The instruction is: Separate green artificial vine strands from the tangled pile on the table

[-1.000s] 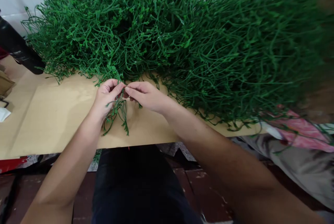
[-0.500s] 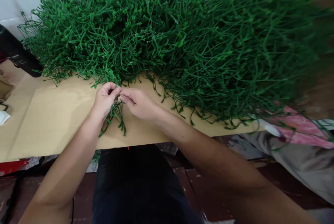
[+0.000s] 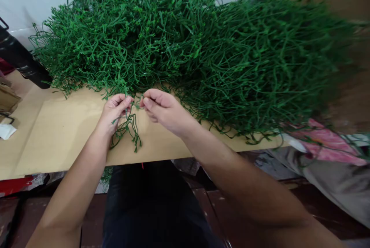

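Observation:
A big heap of green plastic plant stems (image 3: 187, 51) covers the back of a brown cardboard sheet (image 3: 58, 132). In front of it my left hand (image 3: 114, 113) pinches the top of a small bunch of green stems (image 3: 130, 126) that hangs down onto the cardboard. My right hand (image 3: 162, 111) is closed in a pinch right beside it, fingertips meeting the left hand's at the top of the same bunch. Both forearms reach in from the bottom of the view.
A black cylinder (image 3: 20, 63) lies at the far left by the white wall. A white scrap (image 3: 6, 130) sits at the left edge. Pink and grey cloth (image 3: 326, 151) lies at the right, below the heap. My dark-clothed lap (image 3: 150, 205) is under the cardboard's front edge.
Both hands stay pinched together on the small bunch. They have shifted only slightly, and the view has tilted a little.

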`<state>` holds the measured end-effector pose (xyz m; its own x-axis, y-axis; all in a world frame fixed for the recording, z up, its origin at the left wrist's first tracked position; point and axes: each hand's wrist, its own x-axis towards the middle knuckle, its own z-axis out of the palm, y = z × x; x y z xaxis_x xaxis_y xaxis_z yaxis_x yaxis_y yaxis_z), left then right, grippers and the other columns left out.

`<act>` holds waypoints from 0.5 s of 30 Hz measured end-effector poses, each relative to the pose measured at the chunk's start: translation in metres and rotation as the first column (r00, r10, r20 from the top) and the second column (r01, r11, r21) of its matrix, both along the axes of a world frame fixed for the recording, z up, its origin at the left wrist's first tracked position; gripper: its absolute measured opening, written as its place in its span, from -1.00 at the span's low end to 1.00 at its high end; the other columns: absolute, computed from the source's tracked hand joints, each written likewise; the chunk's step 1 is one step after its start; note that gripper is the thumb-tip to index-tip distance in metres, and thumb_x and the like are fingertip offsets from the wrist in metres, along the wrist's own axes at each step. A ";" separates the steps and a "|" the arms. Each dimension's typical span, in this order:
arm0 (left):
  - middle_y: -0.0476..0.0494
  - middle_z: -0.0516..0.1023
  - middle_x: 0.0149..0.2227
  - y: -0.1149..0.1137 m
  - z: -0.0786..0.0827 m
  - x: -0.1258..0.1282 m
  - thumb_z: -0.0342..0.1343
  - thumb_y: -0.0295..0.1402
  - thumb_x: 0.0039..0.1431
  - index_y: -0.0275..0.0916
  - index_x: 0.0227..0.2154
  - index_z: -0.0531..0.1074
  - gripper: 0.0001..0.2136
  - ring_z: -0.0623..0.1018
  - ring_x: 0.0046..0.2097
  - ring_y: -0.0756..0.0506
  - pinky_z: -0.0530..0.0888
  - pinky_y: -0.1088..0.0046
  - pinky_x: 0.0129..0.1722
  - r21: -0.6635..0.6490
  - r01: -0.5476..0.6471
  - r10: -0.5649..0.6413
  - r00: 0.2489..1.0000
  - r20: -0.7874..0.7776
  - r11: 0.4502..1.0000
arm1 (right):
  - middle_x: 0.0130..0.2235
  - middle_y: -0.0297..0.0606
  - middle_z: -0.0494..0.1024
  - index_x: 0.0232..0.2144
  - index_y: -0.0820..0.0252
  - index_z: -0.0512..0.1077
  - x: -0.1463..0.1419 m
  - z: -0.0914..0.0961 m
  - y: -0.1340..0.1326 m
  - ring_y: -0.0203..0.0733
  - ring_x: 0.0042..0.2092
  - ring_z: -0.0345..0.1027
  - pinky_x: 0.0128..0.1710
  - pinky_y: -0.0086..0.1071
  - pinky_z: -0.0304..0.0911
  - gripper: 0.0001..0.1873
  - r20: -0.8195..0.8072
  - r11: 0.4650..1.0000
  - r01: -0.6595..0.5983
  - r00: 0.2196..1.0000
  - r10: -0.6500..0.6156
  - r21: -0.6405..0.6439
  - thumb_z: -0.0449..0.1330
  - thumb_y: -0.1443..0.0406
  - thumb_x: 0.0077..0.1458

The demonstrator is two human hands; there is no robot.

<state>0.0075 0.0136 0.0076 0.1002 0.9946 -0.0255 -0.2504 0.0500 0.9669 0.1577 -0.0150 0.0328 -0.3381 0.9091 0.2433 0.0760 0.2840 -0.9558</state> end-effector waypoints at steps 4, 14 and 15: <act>0.06 0.41 -0.59 0.002 0.002 0.003 0.32 -0.34 -0.18 -0.28 -0.57 0.39 -0.79 0.36 -0.57 0.15 0.25 0.68 -0.60 -0.008 -0.027 0.027 1.000 -0.010 1.000 | -0.57 -0.47 0.06 -0.46 0.21 0.17 0.002 -0.025 0.012 -0.44 -0.53 -0.09 -0.53 -0.48 -0.07 -0.73 0.006 0.974 0.128 0.992 -0.129 -0.184 0.03 0.13 0.12; 0.05 0.48 -0.50 0.001 0.002 0.002 0.33 -0.36 -0.20 -0.29 -0.58 0.39 -0.79 0.40 -0.49 0.14 0.33 0.70 -0.53 -0.008 -0.001 0.001 1.000 0.012 1.000 | -0.44 -0.36 0.26 -0.05 0.34 0.22 -0.013 -0.033 0.024 -0.34 -0.41 0.13 -0.39 -0.40 0.08 -0.41 0.323 0.969 0.241 0.914 -0.244 0.050 0.24 0.15 -0.10; 0.05 0.48 -0.50 0.001 0.003 0.003 0.32 -0.37 -0.19 -0.29 -0.59 0.38 -0.80 0.39 -0.49 0.14 0.33 0.69 -0.53 -0.011 0.005 -0.005 1.000 0.014 1.000 | -0.41 -0.33 0.28 -0.01 0.32 0.20 -0.012 -0.032 0.024 -0.32 -0.39 0.14 -0.39 -0.39 0.08 -0.39 0.319 0.969 0.236 0.915 -0.245 0.068 0.22 0.18 -0.08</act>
<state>0.0106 0.0144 0.0106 0.1058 0.9938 -0.0351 -0.2633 0.0620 0.9627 0.1456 0.0090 0.0006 -0.1742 0.9675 0.1835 0.4481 0.2438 -0.8601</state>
